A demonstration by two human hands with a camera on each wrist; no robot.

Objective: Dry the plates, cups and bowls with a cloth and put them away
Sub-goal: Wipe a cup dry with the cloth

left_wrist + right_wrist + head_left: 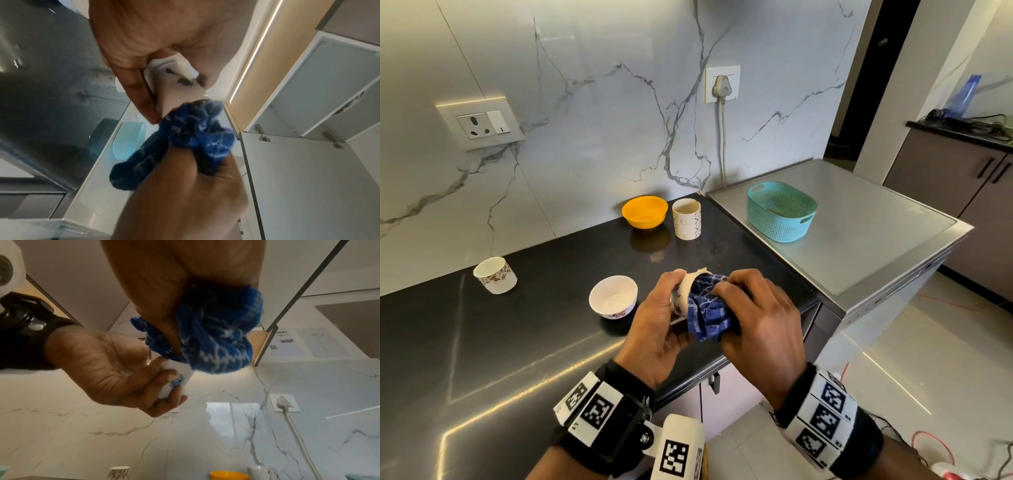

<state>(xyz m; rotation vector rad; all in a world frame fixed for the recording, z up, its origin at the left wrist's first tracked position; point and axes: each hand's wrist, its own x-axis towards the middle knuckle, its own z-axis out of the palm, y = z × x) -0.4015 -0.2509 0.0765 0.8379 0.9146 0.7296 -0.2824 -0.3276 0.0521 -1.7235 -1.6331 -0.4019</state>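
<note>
The right hand's (pixel 756 318) fingers were curled round a bunched blue patterned cloth (pixel 709 317), stuffing it into a white printed ceramic cup (pixel 174 87). The left hand (pixel 657 329) gripped that cup sideways above the black counter (pixel 482 342), its mouth facing right.

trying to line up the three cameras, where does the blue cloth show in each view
Head: blue cloth low centre, bunched between both hands.
Left wrist: centre, below the white cup.
Right wrist: upper centre, under the right hand.
Shared landmark: the white cup, gripped by the left hand, cloth against it.
</note>
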